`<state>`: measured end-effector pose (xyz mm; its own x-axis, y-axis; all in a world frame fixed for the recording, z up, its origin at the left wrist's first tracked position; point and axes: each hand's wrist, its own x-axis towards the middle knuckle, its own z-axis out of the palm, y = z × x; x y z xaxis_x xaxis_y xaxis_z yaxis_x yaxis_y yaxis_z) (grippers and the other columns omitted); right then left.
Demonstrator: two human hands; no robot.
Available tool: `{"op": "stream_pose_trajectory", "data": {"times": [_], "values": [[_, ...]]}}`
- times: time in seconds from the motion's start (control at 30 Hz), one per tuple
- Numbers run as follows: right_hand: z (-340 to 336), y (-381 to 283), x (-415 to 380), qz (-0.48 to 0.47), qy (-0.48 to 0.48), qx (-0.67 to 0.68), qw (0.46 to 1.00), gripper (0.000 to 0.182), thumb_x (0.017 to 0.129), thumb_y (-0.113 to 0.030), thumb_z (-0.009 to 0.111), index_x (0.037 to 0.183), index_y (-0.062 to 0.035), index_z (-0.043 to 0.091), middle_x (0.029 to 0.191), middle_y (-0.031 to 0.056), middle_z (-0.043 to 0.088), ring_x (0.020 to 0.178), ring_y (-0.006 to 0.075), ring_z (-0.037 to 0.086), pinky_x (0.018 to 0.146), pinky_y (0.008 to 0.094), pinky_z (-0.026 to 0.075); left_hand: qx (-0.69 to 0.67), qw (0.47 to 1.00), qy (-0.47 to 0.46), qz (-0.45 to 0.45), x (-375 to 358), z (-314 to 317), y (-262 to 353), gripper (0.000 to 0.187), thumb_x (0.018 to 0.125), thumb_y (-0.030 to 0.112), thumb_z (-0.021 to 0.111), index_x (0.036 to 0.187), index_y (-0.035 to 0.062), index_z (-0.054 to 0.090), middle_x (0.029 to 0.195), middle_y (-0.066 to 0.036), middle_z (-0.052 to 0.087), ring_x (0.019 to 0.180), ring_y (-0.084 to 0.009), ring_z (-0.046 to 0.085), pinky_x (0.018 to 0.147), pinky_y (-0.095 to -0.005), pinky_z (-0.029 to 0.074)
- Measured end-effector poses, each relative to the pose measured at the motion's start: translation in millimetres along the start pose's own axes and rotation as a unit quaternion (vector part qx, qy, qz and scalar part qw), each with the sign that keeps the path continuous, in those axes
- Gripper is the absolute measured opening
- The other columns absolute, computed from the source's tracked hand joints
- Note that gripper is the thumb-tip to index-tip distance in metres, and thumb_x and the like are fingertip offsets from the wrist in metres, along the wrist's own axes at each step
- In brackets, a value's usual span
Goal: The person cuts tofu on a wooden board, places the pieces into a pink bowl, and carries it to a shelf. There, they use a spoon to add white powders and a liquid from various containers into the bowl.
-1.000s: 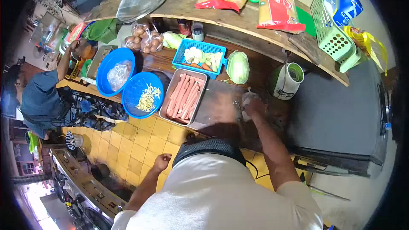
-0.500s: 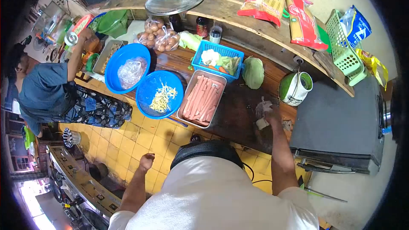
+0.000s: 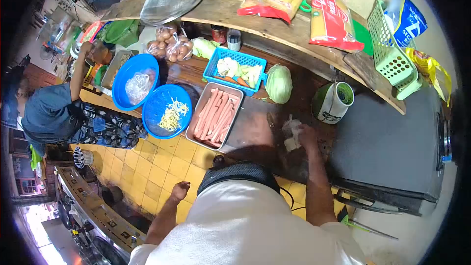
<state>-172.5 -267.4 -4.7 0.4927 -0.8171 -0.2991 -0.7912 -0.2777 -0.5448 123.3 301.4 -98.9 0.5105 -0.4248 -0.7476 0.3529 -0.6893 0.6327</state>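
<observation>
My right hand [image 3: 308, 137] is over the dark worktop [image 3: 255, 125], its fingers right at the edge of a crumpled clear plastic bag [image 3: 293, 126]. A small pale block [image 3: 292, 144] lies at the near end of the bag. Shadow and blur hide how those fingers are set. Away from the counter, my left hand [image 3: 181, 190] hangs low over the yellow tiles with curled fingers and nothing visible in it. A metal tray of pink sausages [image 3: 216, 118] is left of the bag, and a pale green cabbage [image 3: 279, 84] sits behind it.
Left of the tray stand a blue colander [image 3: 149, 120] with pale strips and a blue basin [image 3: 117, 91] holding a plastic bag. Behind is a blue vegetable basket [image 3: 210, 71]. A wooden shelf [image 3: 225, 10] overhangs the back. At far left, a person [image 3: 51, 103] works with one arm raised.
The view has turned, so the counter things sit further left. My right hand stays by the plastic bag, now at its right edge. My left hand remains low with curled fingers.
</observation>
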Motion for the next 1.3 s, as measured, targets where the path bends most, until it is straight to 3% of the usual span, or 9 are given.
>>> {"op": "stream_pose_trajectory", "data": {"times": [0.03, 0.1, 0.23, 0.43, 0.57, 0.8, 0.97, 1.13, 1.3], "values": [[-11.0, -11.5, -5.5, 0.051, -0.038, 0.053, 0.997, 0.031, 0.082, -0.015, 0.059, 0.109, -0.0048, 0.067, 0.097, 0.0131, 0.067, 0.091, 0.0246, 0.065, 0.08, 0.0377, 0.05, 0.002, 1.0, 0.003, 0.0, 9.8, -0.5, -11.2, 0.015, 0.089, 0.003, 0.062, 0.103, -0.0013, 0.065, 0.093, -0.009, 0.068, 0.086, -0.0148, 0.062, 0.083, -0.0262, 0.053], [-25.3, -17.3, -11.8, 0.061, -0.053, 0.129, 0.988, 0.026, 0.083, -0.015, 0.059, 0.106, -0.0074, 0.067, 0.094, 0.0122, 0.069, 0.09, 0.0283, 0.066, 0.08, 0.0393, 0.05, -0.473, 0.864, -0.172, 0.007, 21.9, -0.8, -31.6, 0.015, 0.09, 0.005, 0.062, 0.103, -0.0014, 0.065, 0.095, -0.01, 0.069, 0.088, -0.016, 0.063, 0.083, -0.0271, 0.053], [-39.6, -14.7, -8.2, 0.021, 0.057, 0.06, 0.996, 0.019, 0.084, -0.019, 0.06, 0.098, -0.0106, 0.069, 0.09, 0.0117, 0.07, 0.088, 0.0334, 0.067, 0.081, 0.0413, 0.051, 0.049, 0.995, 0.058, 0.06, 0.4, 35.4, -0.3, 0.02, 0.094, 0.015, 0.062, 0.104, -0.0022, 0.067, 0.094, -0.007, 0.07, 0.086, -0.0154, 0.063, 0.083, -0.0277, 0.051], [-55.1, -40.9, -30.3, -0.102, 0.191, 0.107, 0.97, 0.028, 0.081, -0.018, 0.069, 0.106, -0.0059, 0.063, 0.1, 0.014, 0.066, 0.088, 0.0274, 0.065, 0.082, 0.0382, 0.05, 0.002, 0.998, 0.041, 0.048, -27.1, 67.1, 55.0, 0.029, 0.096, 0.027, 0.06, 0.117, 0.0056, 0.063, 0.093, 0.0, 0.066, 0.081, -0.0107, 0.058, 0.067, -0.0267, 0.047], [-17.1, -83.0, -44.6, -0.22, 0.009, 0.219, 0.951, 0.032, 0.08, -0.011, 0.067, 0.11, -0.0057, 0.058, 0.101, 0.0173, 0.066, 0.095, 0.0313, 0.065, 0.082, 0.0402, 0.051, 0.05, 0.991, -0.049, 0.113, -20.6, 95.0, 107.9, 0.026, 0.097, 0.02, 0.058, 0.117, 0.0048, 0.063, 0.1, -0.002, 0.067, 0.086, -0.0118, 0.06, 0.074, -0.0283, 0.049], [73.7, -111.9, -33.4, -0.17, -0.069, 0.235, 0.955, 0.04, 0.076, -0.012, 0.075, 0.112, -0.006, 0.058, 0.1, 0.0179, 0.065, 0.094, 0.0335, 0.064, 0.08, 0.0391, 0.05, 0.206, 0.908, -0.111, 0.348, 5.7, 185.3, 227.4, 0.035, 0.095, 0.015, 0.059, 0.126, 0.0002, 0.056, 0.098, -0.005, 0.064, 0.085, -0.0123, 0.058, 0.079, -0.0276, 0.049], [94.2, -69.9, -35.7, -0.293, 0.011, 0.157, 0.943, 0.046, 0.074, -0.012, 0.073, 0.116, -0.0062, 0.055, 0.107, 0.021, 0.061, 0.098, 0.0395, 0.058, 0.083, 0.0459, 0.048, 0.179, 0.919, -0.144, 0.321, 32.3, 226.2, 269.5, 0.057, 0.092, 0.021, 0.063, 0.142, 0.0068, 0.039, 0.117, -0.016, 0.061, 0.107, -0.0246, 0.059, 0.095, -0.0343, 0.046], [46.2, -54.0, -93.2, -0.185, 0.018, -0.026, 0.982, 0.062, 0.077, -0.021, 0.07, 0.13, -0.0028, 0.044, 0.106, 0.0267, 0.05, 0.1, 0.0467, 0.052, 0.085, 0.053, 0.044, 0.341, 0.866, -0.063, 0.361, 37.5, 244.1, 316.4, 0.08, 0.08, 0.035, 0.074, 0.147, 0.0222, 0.033, 0.132, -0.031, 0.043, 0.122, -0.0463, 0.044, 0.104, -0.0459, 0.04], [53.8, -42.1, -101.2, -0.047, -0.062, 0.017, 0.997, 0.058, 0.081, -0.023, 0.059, 0.132, -0.002, 0.04, 0.109, 0.032, 0.05, 0.103, 0.0494, 0.051, 0.089, 0.053, 0.043, 0.476, 0.76, -0.111, 0.429, 50.4, 274.1, 329.3, 0.062, 0.076, 0.026, 0.074, 0.132, 0.0144, 0.048, 0.119, -0.023, 0.055, 0.115, -0.0399, 0.052, 0.1, -0.0446, 0.042]]}}
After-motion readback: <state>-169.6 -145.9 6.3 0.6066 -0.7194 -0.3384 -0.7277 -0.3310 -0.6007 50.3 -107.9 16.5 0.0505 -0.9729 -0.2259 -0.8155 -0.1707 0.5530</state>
